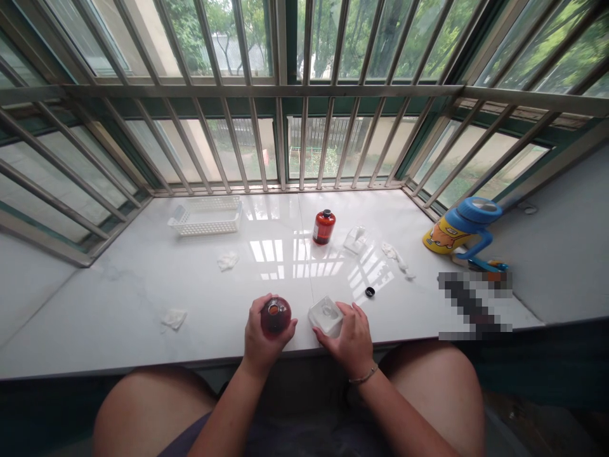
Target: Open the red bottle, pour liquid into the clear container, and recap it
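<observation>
My left hand (261,339) is wrapped round an open dark red bottle (275,315) standing near the front edge of the white sill (143,285). My right hand (351,336) grips a small clear square container (326,315) just right of the bottle. A black cap (370,292) lies loose on the sill a little beyond my right hand. A second red bottle (324,226), capped in black, stands further back at the middle.
A white plastic basket (205,216) sits at the back left. Crumpled white tissues (227,261) lie scattered, with a clear plastic piece (355,239) beside the far bottle. A blue and yellow jug (459,230) stands at the right. Metal window bars (304,139) close off the back.
</observation>
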{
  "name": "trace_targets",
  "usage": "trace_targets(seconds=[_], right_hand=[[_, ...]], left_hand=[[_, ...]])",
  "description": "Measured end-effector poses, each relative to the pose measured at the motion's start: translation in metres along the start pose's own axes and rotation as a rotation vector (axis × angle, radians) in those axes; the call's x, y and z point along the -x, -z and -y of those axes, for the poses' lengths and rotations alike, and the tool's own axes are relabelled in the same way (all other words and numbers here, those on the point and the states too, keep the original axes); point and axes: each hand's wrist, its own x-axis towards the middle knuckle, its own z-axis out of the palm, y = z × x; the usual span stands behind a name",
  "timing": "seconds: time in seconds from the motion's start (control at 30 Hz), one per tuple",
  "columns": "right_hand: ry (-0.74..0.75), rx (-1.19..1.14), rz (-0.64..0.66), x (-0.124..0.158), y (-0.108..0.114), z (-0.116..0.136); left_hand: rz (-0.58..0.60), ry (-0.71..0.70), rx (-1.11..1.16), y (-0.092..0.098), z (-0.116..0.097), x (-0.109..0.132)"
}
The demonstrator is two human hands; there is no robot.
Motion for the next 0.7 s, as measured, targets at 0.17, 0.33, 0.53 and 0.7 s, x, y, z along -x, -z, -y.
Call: trace_targets(seconds=[0.17, 0.33, 0.53, 0.7], right_hand=[[-0.001, 0.003, 0.001, -0.0006, 0.0007, -0.0001], [0.000, 0.009, -0.005, -0.0002, 0.0002, -0.0006], [-0.002, 0.020, -0.011, -0.0002, -0.0001, 0.0000], [-0.014, 0.020, -0.009, 0.0004, 0.0002, -0.0002]], left_hand=[[-0.001, 0.003, -0.001, 0.0001, -0.0009, -0.0005], [0.001, 0.006, 0.007, -0.0002, -0.0005, 0.0001], [0.001, 0.001, 0.004, -0.0005, 0.0004, 0.0003], [0.000, 0.000, 0.001, -0.0002, -0.0003, 0.0001]])
